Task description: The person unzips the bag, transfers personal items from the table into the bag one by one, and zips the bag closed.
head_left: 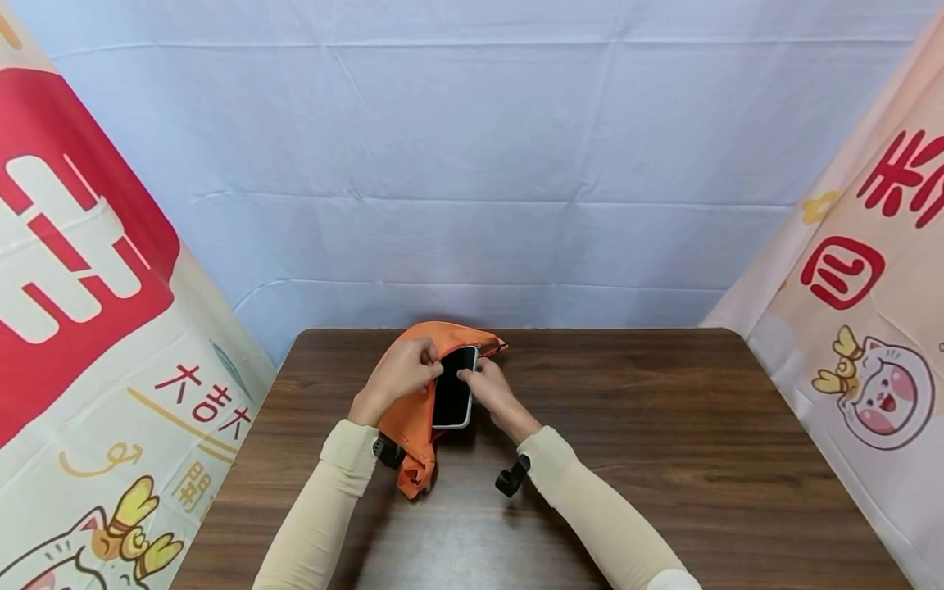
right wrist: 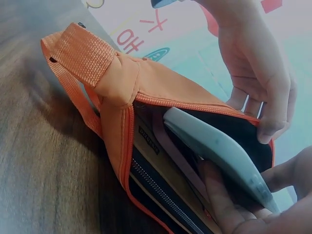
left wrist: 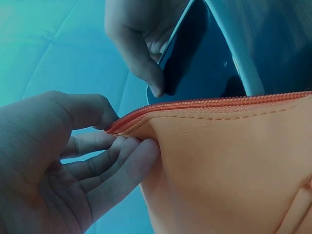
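An orange zippered bag, much like a waist pack, lies on the table with its mouth unzipped. My left hand pinches the zippered edge between thumb and fingers, holding that side out. A smartphone with a dark screen and pale case is tilted in the bag's mouth. My right hand grips it, thumb on the screen side and fingers behind. In the right wrist view, part of the phone sits within the opening beside a tan item with a dark label.
The brown wooden table extends right and toward me. An orange webbing strap loops from the bag's end. Inside the bag runs a silver-toothed zipper. A pale cloth hangs behind the table, with printed cloths at both sides.
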The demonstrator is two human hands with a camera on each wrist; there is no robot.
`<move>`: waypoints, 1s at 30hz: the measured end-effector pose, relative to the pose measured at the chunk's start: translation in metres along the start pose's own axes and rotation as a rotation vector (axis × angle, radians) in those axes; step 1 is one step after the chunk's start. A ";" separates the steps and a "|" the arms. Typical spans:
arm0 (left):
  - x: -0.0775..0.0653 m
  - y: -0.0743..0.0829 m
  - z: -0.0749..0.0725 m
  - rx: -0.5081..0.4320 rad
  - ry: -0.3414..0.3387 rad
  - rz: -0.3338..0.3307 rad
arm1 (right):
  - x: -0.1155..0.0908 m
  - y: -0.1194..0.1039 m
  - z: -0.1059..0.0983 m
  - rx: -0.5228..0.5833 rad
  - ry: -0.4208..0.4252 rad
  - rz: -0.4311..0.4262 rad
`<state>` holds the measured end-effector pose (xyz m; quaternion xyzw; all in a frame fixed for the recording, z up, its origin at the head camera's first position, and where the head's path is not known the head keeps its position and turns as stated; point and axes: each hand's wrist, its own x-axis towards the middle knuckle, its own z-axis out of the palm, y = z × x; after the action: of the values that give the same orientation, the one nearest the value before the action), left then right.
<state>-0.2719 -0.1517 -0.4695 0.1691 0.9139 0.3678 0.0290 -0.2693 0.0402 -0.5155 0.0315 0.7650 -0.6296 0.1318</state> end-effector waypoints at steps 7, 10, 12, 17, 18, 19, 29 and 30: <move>-0.001 0.000 0.000 -0.006 0.005 0.015 | 0.003 0.001 0.005 0.056 -0.023 0.019; -0.001 -0.001 0.000 -0.005 0.002 0.010 | 0.004 0.002 0.007 0.078 -0.034 0.021; 0.000 -0.001 0.000 -0.003 0.001 0.007 | 0.005 0.002 0.008 0.093 -0.038 0.021; 0.002 -0.001 0.000 -0.004 0.000 -0.004 | 0.005 0.001 0.010 0.132 -0.049 0.017; 0.002 -0.001 0.000 -0.005 0.001 -0.005 | 0.005 0.001 0.011 0.135 -0.052 0.016; 0.002 -0.001 0.000 -0.003 0.002 -0.007 | 0.005 0.001 0.011 0.138 -0.055 0.013; -0.001 0.002 -0.002 0.003 0.006 0.004 | 0.008 0.001 0.017 0.153 -0.067 0.039; -0.001 0.002 -0.002 0.003 0.007 0.005 | 0.008 0.000 0.017 0.155 -0.070 0.045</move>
<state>-0.2709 -0.1519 -0.4668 0.1702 0.9141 0.3672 0.0247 -0.2738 0.0226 -0.5204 0.0369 0.7080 -0.6846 0.1696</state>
